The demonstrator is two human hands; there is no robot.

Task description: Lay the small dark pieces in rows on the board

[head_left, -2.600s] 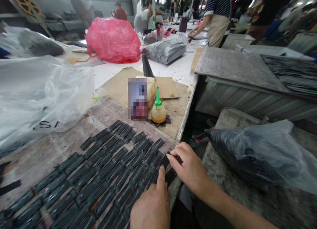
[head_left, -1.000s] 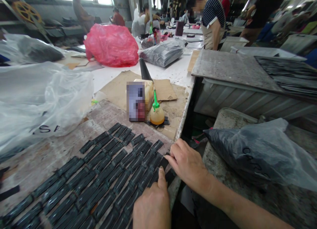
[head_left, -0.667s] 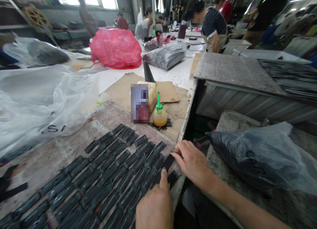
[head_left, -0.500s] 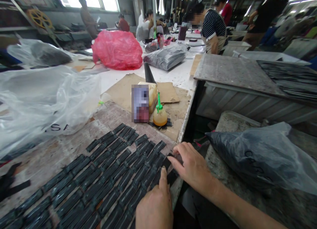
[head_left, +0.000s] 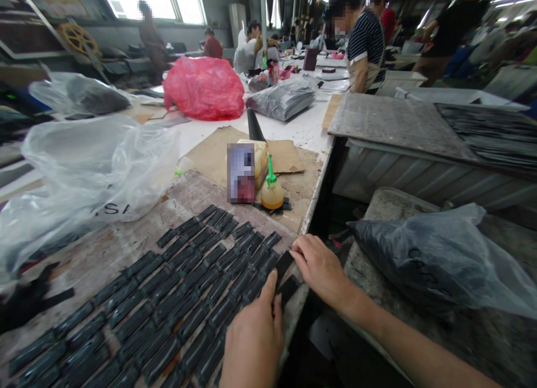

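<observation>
A short black strip [head_left: 284, 266] is pinched at its far end by my right hand [head_left: 321, 267], at the table's right edge. My left hand [head_left: 257, 335] grips its near end between thumb and forefinger. Many more glossy black strips [head_left: 174, 287] lie in slanting, overlapping rows on the worn board, left of my hands. Another dark strip [head_left: 289, 287] is just beneath my fingers, partly hidden by them.
A squeeze bottle with green nozzle [head_left: 272, 192] stands beside a phone-like panel [head_left: 240, 172] on cardboard. Clear plastic bags [head_left: 96, 158] lie left, and a pink bag [head_left: 205, 88] farther back. At right are a filled bag [head_left: 419, 253] and a crate [head_left: 377, 172]. People work beyond.
Both hands have shifted slightly; the strip between them is now lifted and shows more plainly. My left thumb and forefinger have closed on its near end. The view has turned a little left.
</observation>
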